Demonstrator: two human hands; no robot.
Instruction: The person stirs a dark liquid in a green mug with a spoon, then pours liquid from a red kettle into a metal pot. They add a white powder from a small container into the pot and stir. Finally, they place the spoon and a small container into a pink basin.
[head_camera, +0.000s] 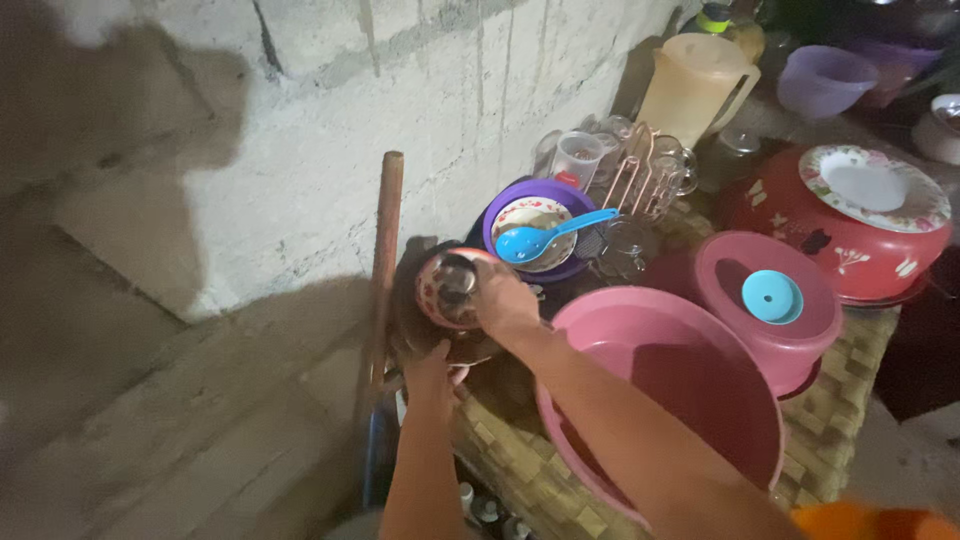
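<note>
Rough whitewashed block wall (330, 130) backs a woven bamboo table (540, 480) crowded with wet dishware, where a person works at the table's left edge, with a wooden post (384, 260) rising just beside it. At centre frame, the right hand (505, 300) grips a clear drinking glass (455, 280) over a small patterned bowl (432, 292); whether the glass touches the bowl cannot be told. At 6 o'clock from the glass, the left hand (430, 372) closes on the rim of a dark pan (470, 350), its fingers partly hidden. At 4 o'clock sits a big pink basin (670, 380); at 1 o'clock a blue ladle (545, 238) lies in a floral bowl (535, 222) on a purple plate (580, 265). The stack stands close to the table edge: a slick grip or a knock against the post could send glass or bowl onto the floor, and the dim light makes misjudging easy.
</note>
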